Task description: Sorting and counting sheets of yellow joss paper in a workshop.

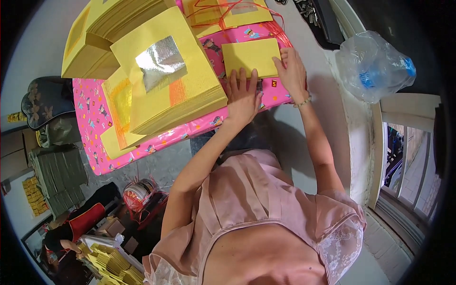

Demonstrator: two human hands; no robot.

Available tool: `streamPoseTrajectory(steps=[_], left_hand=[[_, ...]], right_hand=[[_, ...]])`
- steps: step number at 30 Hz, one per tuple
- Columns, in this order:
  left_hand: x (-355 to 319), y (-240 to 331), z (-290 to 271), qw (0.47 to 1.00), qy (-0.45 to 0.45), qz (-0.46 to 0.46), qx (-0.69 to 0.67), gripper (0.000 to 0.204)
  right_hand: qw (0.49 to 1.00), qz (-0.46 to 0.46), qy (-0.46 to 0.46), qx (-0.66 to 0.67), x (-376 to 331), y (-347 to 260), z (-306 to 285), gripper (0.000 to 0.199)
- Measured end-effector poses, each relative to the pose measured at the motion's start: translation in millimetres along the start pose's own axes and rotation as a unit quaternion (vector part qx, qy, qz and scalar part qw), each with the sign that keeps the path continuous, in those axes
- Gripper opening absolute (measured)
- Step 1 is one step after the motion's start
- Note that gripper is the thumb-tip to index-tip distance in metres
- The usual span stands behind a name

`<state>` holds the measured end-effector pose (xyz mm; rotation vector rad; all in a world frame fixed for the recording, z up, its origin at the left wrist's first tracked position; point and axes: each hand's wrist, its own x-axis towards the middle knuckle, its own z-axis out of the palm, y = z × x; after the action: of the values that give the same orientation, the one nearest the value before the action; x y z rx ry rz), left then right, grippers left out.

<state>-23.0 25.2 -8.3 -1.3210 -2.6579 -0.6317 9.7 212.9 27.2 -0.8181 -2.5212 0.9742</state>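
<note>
A small stack of plain yellow paper (251, 53) lies flat on a pink patterned table cover (90, 107). My left hand (242, 95) rests on the stack's near edge, its fingers stretched out and slightly apart. At the right edge, my right hand (292, 73) grips the stack, thumb over the top and fingers along the side. Left of my hands stands a thick pile of yellow paper (190, 61); its top sheet bears a silver foil square (161, 61). Beneath it, more yellow sheets with gold foil (121, 107) stick out.
Another tall yellow paper stack (118, 23) stands at the far left. Red string (223, 14) crosses sheets at the back. A clear plastic bag with blue parts (375, 66) is at the right. A dark chair (50, 102) stands left; a person's hand (71, 247) is near yellow papers lower left.
</note>
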Motion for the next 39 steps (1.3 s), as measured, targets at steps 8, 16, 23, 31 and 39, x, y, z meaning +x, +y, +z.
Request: streamPoseTrajectory(steps=[8,16,23,31,39], left_hand=[[2,2,7,1.0,0.011,0.0,0.005,0.069],[1,0,9,0.995,0.062,-0.024,-0.072,0.067],[-4,17,5,0.992,0.059,-0.05,-0.099,0.077],[-31,41,-74,0.957,0.062,0.061,-0.277,0.064],[-50,-5,-218,0.955,0.225,0.113,-0.157,0.033]], right_hand=[[0.931,-0.287,-0.089,-0.209,13,26,17,0.055],[0.943,-0.291,-0.124,-0.105,20,31,26,0.054],[0.933,-0.302,-0.157,-0.118,29,29,16,0.054],[0.942,-0.329,-0.061,-0.032,20,-57,-37,0.038],[0.881,-0.431,-0.169,0.096,-18,-178,-59,0.028]])
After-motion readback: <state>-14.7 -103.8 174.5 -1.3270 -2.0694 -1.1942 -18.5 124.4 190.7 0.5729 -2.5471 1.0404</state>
